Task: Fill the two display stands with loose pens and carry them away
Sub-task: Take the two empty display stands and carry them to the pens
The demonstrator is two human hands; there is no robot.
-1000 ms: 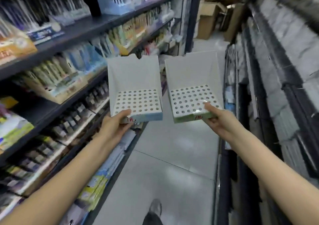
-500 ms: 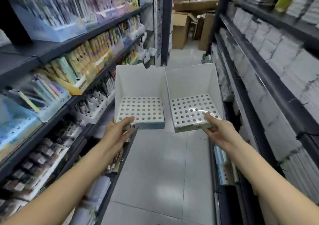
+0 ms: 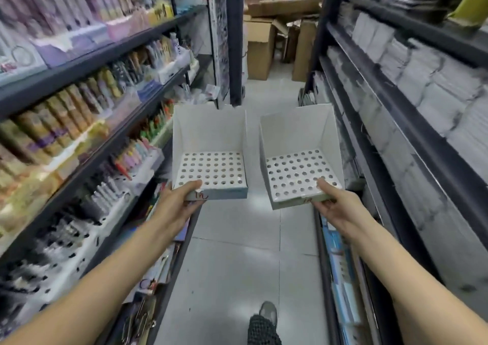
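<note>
Two white cardboard display stands with perforated tops are held out in front of me over the aisle floor. My left hand (image 3: 177, 202) grips the front left corner of the left stand (image 3: 210, 143), thumb on its holed top. My right hand (image 3: 334, 204) grips the front right corner of the right stand (image 3: 298, 141) the same way. Both stands hold no pens; every hole is bare. Red marks show on their front edges.
Dark shelves (image 3: 111, 80) on the left carry several trays of pens and markers. The right shelves (image 3: 412, 85) hold white packs. Cardboard boxes (image 3: 260, 51) stand at the aisle's far end. A dark post (image 3: 235, 40) rises ahead. My foot (image 3: 266, 315) is on the tiled floor.
The view has moved forward along the aisle and swung right; the boxes at the end look nearer. The two stands have drifted a little apart. Both hands keep their grip.
</note>
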